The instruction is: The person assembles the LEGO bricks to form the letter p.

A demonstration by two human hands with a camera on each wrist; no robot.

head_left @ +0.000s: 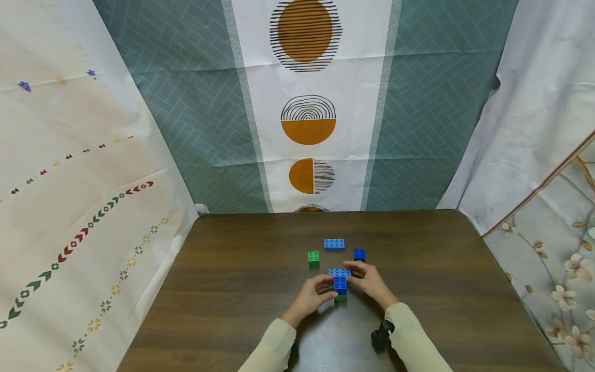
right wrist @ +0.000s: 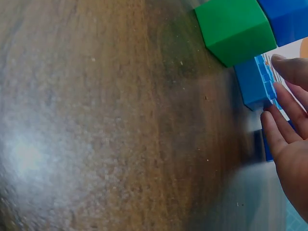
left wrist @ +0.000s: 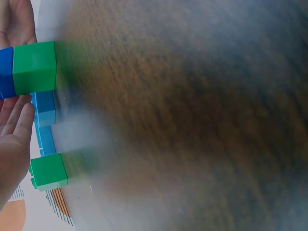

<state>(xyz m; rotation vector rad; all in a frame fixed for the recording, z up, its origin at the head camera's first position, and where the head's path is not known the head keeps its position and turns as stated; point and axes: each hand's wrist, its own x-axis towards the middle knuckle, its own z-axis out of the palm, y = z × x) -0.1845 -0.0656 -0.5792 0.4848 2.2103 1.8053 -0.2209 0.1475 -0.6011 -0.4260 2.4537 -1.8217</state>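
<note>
Wrist cams: green block (right wrist: 236, 31) plain beneath dk-blue block (head_left: 340, 285); head cam: mostly hidden. L hand (head_left: 312, 294) left of dk-blue, R hand (head_left: 370, 282) right; both loosely spread, fingers extended. Lt-blue block (head_left: 339, 272) just behind.

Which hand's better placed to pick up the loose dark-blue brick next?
Right, likely: the right hand is nearer, with the loose dark-blue brick just beyond its fingers. The left hand is across the blue-and-green stack and would have to reach past it.
</note>
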